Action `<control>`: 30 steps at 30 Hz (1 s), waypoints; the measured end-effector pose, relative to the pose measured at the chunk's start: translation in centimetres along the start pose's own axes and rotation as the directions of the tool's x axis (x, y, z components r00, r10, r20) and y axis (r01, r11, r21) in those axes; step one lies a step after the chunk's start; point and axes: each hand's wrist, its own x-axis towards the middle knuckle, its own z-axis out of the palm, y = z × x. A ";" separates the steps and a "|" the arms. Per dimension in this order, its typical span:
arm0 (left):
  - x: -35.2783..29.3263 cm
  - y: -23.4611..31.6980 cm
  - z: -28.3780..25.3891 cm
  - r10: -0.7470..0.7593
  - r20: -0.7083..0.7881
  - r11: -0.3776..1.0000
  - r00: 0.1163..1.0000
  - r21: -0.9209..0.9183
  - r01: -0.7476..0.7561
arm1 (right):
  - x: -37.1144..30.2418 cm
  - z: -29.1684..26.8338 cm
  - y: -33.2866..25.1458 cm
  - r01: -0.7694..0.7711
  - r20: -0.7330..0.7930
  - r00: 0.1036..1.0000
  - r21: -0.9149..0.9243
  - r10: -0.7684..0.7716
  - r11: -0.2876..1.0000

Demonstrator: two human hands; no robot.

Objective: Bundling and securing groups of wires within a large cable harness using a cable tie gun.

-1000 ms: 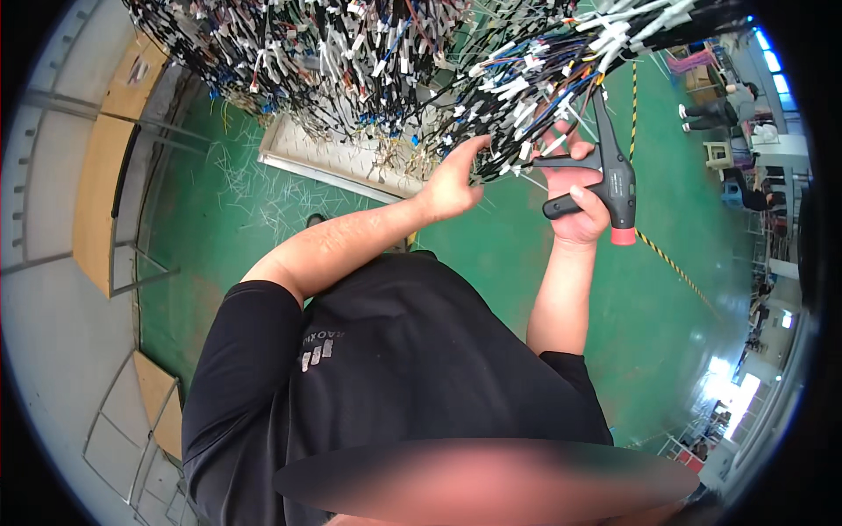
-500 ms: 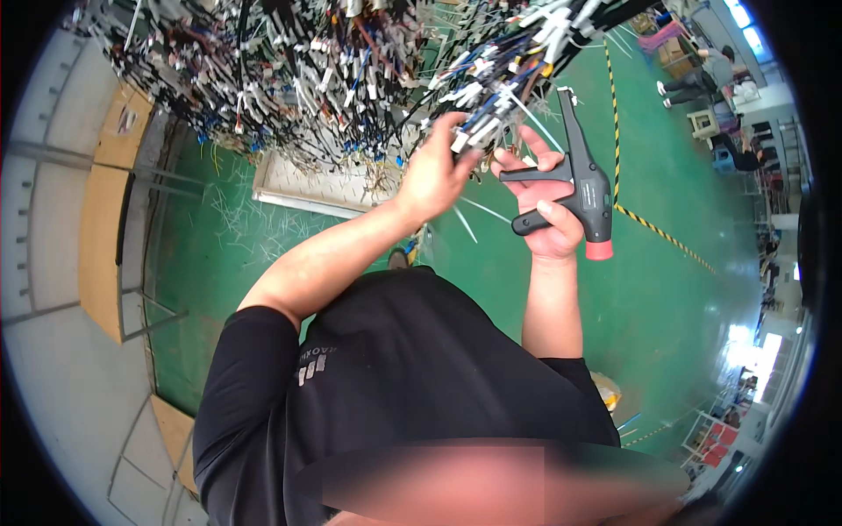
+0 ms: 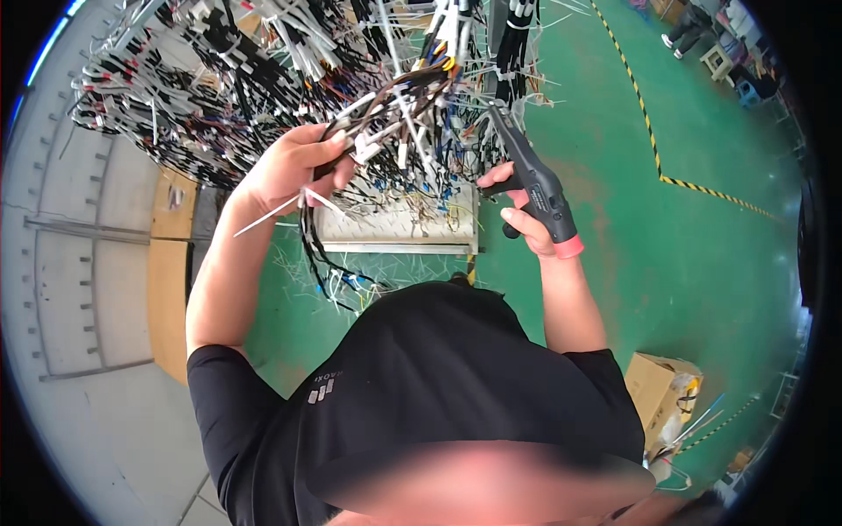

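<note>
My left hand [image 3: 289, 167] is closed round a wire harness [image 3: 405, 86], a bundle of black and brown wires with white connectors and cable ties. From under that hand its black wire ends [image 3: 311, 232] hang down. A loose white cable tie tail [image 3: 267, 216] sticks out beside my wrist. My right hand [image 3: 531, 230] grips a black cable tie gun [image 3: 537, 180] with a red end cap, its fingers round the trigger and handle. The gun's nose points up and left, close to the hanging harnesses; whether it touches a tie I cannot tell.
A dense mass of hanging harnesses [image 3: 219, 105] fills the far side, above a pale metal tray [image 3: 395, 248]. Cut tie scraps lie on the green floor [image 3: 605, 289]. A cardboard box [image 3: 653, 390] stands at right. Yellow-black tape [image 3: 649, 131] marks the floor; people are far right.
My left hand has moved left with the harness, away from my right hand. The cable tie gun has shifted left and its nose tilts further left. The whole view has also turned.
</note>
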 end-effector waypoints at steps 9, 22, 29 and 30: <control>-2.3 2.6 2.3 0.093 -0.184 0.994 0.979 0.075 -0.080 | -0.7 0.4 4.2 0.022 -0.127 0.990 -0.309 -0.064 0.951; -4.4 8.2 -0.6 0.164 -0.206 0.959 0.965 0.261 -0.107 | 2.0 -4.9 4.1 -0.098 0.043 0.991 -0.393 0.125 0.914; -5.2 8.9 -1.5 0.234 -0.191 0.942 0.953 0.287 -0.173 | 4.8 -4.0 2.9 0.006 0.188 0.980 -0.346 0.062 0.938; -5.2 8.8 -1.6 0.238 -0.176 0.941 0.955 0.287 -0.182 | 5.1 -3.7 3.0 0.029 0.197 0.980 -0.252 0.022 0.967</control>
